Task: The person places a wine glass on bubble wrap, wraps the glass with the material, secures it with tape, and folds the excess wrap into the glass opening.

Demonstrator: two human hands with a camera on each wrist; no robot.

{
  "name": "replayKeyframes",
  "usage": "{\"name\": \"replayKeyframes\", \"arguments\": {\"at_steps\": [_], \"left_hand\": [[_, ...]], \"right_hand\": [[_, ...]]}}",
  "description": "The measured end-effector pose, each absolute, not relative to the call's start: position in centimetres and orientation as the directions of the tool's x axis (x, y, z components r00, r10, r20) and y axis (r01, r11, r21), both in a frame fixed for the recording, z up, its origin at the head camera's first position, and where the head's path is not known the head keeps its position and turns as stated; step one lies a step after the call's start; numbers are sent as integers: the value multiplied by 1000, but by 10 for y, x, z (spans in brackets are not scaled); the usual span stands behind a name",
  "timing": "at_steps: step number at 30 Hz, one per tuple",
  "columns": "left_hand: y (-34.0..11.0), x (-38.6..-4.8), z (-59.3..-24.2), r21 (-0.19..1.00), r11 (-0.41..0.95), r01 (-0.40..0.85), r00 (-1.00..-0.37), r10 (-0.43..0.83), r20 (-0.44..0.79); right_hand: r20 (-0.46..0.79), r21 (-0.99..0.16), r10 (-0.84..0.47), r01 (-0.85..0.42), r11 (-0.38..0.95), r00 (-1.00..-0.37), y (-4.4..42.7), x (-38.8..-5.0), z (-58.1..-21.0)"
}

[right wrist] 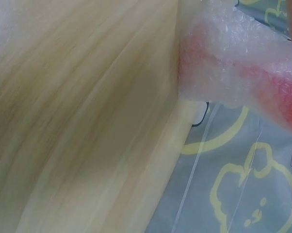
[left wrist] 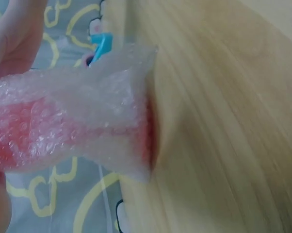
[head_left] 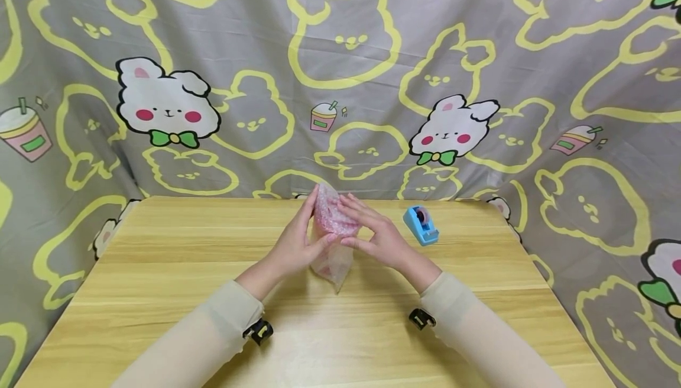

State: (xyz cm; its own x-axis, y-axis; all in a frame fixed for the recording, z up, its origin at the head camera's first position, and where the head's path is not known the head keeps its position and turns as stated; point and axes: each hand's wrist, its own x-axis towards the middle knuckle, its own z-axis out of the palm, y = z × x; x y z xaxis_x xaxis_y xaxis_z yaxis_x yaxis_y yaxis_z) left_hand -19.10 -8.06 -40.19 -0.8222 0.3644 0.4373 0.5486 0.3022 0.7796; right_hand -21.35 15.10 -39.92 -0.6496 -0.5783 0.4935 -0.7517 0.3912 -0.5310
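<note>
A pink-red object wrapped in bubble wrap (head_left: 331, 213) stands upright on the table between my two hands. My left hand (head_left: 291, 241) holds the wrap's left side, with its thumb at the near face. From the right, my right hand (head_left: 382, 235) grips the upper part, its fingers spread over the wrap and its thumb near the left thumb. In the left wrist view, the bubble wrap (left wrist: 95, 104) narrows at the middle and flares toward its base on the wood. The right wrist view shows the wrap's lower end (right wrist: 219, 58); the object's exact kind is hidden inside.
A blue tape dispenser (head_left: 421, 228) with a roll in it stands on the table to the right of my right hand. The wooden table (head_left: 186, 246) meets a grey cartoon-printed curtain (head_left: 255, 39) at its back and sides.
</note>
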Motion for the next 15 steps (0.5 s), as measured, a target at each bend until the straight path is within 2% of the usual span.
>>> {"name": "replayKeyframes", "arguments": {"at_steps": [9, 15], "left_hand": [[-84, -192, -400, 779, 318, 540, -823, 392, 411], [-84, -188, -402, 751, 333, 570, -809, 387, 442]], "right_hand": [[504, -554, -570, -749, 362, -649, 150, -214, -399], [495, -607, -534, -712, 353, -686, 148, -213, -400]]}}
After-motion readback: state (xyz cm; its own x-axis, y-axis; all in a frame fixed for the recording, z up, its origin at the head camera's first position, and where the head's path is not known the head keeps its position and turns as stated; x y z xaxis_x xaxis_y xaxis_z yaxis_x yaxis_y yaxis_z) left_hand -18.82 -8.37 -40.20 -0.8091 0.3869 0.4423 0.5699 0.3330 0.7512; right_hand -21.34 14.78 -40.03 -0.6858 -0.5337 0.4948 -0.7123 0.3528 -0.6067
